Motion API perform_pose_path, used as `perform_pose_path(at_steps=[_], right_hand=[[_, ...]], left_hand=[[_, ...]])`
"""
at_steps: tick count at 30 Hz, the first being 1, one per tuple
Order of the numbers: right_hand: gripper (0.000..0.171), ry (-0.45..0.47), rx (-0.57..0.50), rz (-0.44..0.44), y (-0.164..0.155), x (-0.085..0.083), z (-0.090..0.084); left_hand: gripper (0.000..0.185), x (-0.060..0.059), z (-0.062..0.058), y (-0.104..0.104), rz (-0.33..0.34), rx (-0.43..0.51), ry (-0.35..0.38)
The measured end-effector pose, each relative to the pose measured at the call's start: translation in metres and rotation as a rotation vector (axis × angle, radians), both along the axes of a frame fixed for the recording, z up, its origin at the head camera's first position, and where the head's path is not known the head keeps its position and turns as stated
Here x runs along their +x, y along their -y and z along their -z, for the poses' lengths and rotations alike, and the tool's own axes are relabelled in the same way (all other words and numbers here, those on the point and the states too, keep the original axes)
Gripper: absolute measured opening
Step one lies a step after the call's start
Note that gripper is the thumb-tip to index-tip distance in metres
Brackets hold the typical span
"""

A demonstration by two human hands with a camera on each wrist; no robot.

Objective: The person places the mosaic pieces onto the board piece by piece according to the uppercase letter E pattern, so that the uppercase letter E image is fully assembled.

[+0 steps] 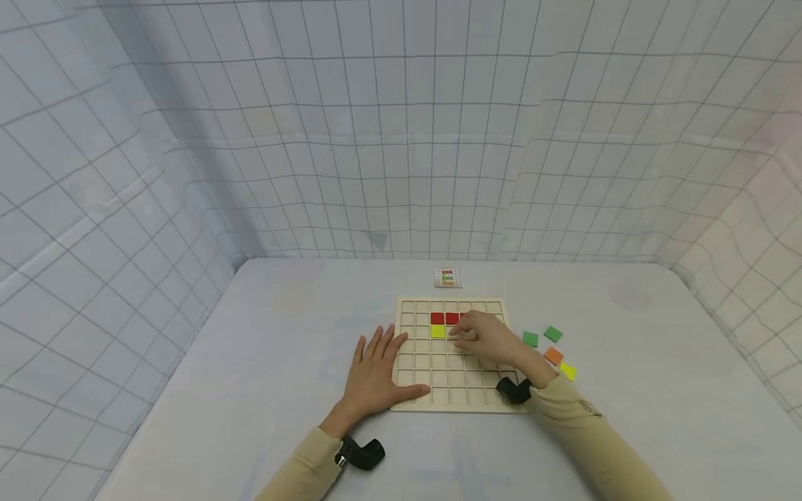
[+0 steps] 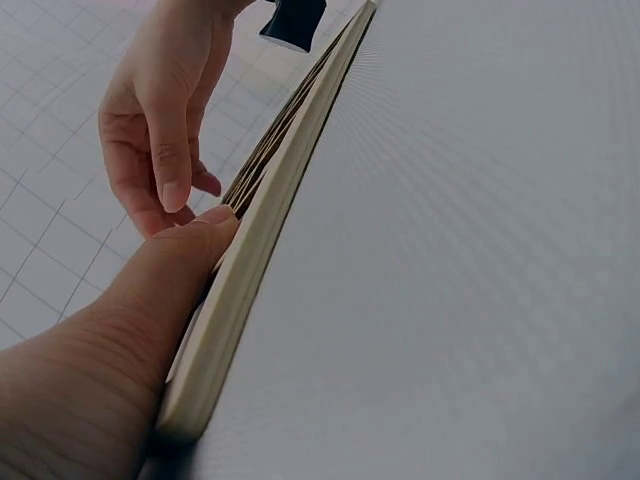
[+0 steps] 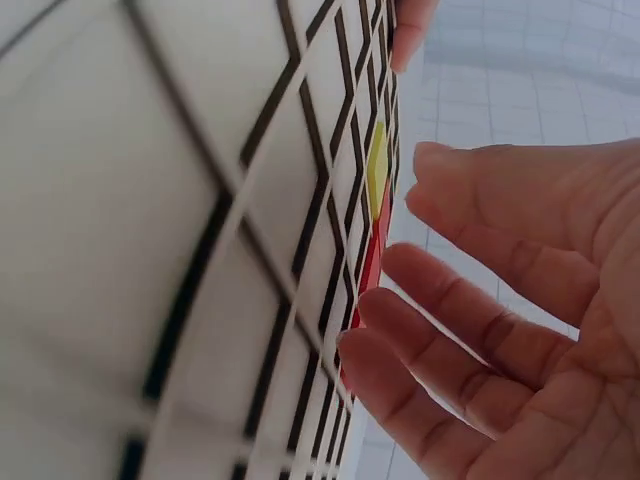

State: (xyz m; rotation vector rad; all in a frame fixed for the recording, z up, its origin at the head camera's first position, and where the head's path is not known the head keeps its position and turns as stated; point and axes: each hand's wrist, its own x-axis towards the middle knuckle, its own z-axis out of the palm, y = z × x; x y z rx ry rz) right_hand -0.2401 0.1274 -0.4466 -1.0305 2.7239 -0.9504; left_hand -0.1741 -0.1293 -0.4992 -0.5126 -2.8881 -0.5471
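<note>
A pale wooden grid board (image 1: 422,376) lies on the white table. My left hand (image 1: 374,379) rests at its left side with fingers spread, the thumb lying over the front left corner. In the left wrist view that thumb (image 2: 165,265) overlaps the board's edge. My right hand (image 1: 491,339) hovers over the upper middle of the grid. Its fingers are loosely bent, and nothing shows between thumb and fingertips in the right wrist view. Red square tiles (image 1: 437,318) sit in a row of cells, partly hidden by this hand. One yellow tile (image 1: 437,331) fills the cell below the leftmost red one.
Right of the board lie two green tiles (image 1: 553,334), an orange tile (image 1: 554,355) and a yellow tile (image 1: 568,371), the last partly behind the right forearm. A small card (image 1: 447,277) with a coloured grid pattern lies behind the board. Grid-lined white curtains (image 1: 401,139) surround the table.
</note>
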Motion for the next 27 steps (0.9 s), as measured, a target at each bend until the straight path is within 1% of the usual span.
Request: perform_pose_path(at_steps=[3,6,8,11,15,18,20,27], right_hand=[[0.015,-0.027,0.000,0.028,-0.016,0.003,-0.001],[0.016,-0.002,0.010,0.100,-0.033,0.007,-0.004],[0.017,0.030,0.027,0.155,-0.045,0.009,-0.006],[0.021,0.035,0.086,0.212,-0.062,0.009,-0.006],[0.032,0.000,0.174,0.233,-0.080,0.008,-0.003],[0.040,0.004,0.198,0.232,-0.091,0.008,-0.001],[0.041,0.016,0.193,0.230,-0.096,0.008,0.000],[0.030,0.034,0.148,0.240,-0.105,0.007,-0.002]], left_hand=[[0.103,0.000,0.000,0.000,0.006,-0.004,0.000],[0.104,0.000,0.000,0.000,0.012,-0.006,0.006],[0.104,0.000,0.000,0.000,0.013,-0.007,0.008],[0.104,-0.001,0.001,0.001,0.012,-0.006,0.008],[0.103,-0.001,0.001,0.001,0.006,-0.003,0.012],[0.104,0.000,0.000,0.001,0.004,0.000,0.019],[0.103,0.000,0.000,0.001,0.006,0.005,0.020],[0.103,-0.001,-0.001,0.001,0.005,0.008,0.017]])
